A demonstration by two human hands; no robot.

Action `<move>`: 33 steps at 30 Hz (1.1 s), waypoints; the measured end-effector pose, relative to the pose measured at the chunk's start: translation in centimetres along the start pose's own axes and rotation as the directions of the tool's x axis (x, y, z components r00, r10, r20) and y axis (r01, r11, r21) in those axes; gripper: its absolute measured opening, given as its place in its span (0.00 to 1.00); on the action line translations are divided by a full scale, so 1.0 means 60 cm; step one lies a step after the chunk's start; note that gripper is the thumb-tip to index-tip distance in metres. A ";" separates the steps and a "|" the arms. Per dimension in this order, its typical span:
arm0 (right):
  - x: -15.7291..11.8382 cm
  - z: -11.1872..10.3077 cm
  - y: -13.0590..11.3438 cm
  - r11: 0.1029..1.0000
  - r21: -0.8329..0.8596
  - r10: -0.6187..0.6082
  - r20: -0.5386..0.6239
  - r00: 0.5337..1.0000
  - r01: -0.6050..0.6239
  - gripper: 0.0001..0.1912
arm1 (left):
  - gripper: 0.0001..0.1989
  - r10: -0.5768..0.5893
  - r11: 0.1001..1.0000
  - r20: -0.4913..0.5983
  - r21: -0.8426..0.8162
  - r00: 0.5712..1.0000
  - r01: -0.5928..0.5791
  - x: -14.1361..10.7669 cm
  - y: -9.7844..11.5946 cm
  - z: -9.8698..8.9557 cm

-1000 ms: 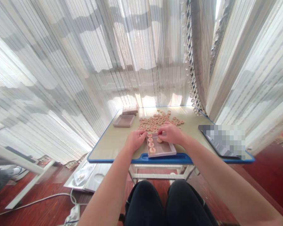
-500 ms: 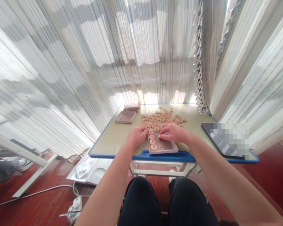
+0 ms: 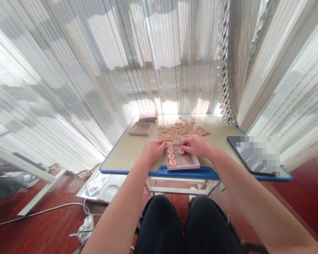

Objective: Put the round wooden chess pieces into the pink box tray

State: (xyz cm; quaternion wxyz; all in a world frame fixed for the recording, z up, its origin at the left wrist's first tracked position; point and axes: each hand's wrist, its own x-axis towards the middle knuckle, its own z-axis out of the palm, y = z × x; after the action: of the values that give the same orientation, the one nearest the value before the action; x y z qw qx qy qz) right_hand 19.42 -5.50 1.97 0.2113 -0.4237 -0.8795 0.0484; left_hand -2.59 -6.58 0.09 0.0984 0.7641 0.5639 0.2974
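Observation:
A shallow pinkish box (image 3: 187, 166) lies at the table's front edge. Along its left wall runs a column of several round wooden Chinese chess pieces (image 3: 171, 156) with red characters. My left hand (image 3: 154, 151) rests at the box's upper left corner, fingers bent and closed on the rim. Over the box, my right hand (image 3: 194, 144) pinches a single chess piece (image 3: 181, 152) at its right side, just right of the column. Many loose chess pieces (image 3: 175, 130) are spread beyond the box, some hidden behind my right hand.
A second shallow tray (image 3: 141, 129) sits at the back left, with a flat box (image 3: 147, 116) behind it. A dark-edged tablet-like object (image 3: 243, 155), partly blurred out, lies at the right. The table (image 3: 122, 155) has a blue rim; a curtain hangs behind it.
The piece in my right hand now shows its face over the box, and the fingers have shifted slightly up and right. My left hand stays at the box. The view has tilted a little.

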 end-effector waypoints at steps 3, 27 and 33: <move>-0.002 -0.004 -0.001 1.000 0.018 -0.025 0.013 1.000 0.025 0.08 | 0.18 0.008 1.000 0.004 0.003 1.000 -0.008 -0.002 0.001 -0.001; 0.011 0.015 -0.010 0.992 -0.053 -0.117 -0.069 0.991 0.114 0.06 | 0.18 -0.003 0.997 0.027 0.071 1.000 0.001 0.000 0.014 -0.008; 0.017 0.014 -0.013 0.992 -0.015 -0.122 -0.048 0.991 0.122 0.07 | 0.17 0.004 0.998 0.028 0.064 1.000 -0.005 0.002 0.011 -0.006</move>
State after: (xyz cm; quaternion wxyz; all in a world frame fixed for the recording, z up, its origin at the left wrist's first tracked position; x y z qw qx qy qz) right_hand 17.96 -5.15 1.75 0.2328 -0.3714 -0.8986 0.0196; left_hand -2.24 -6.78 0.71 0.0810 0.7722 0.5701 0.2686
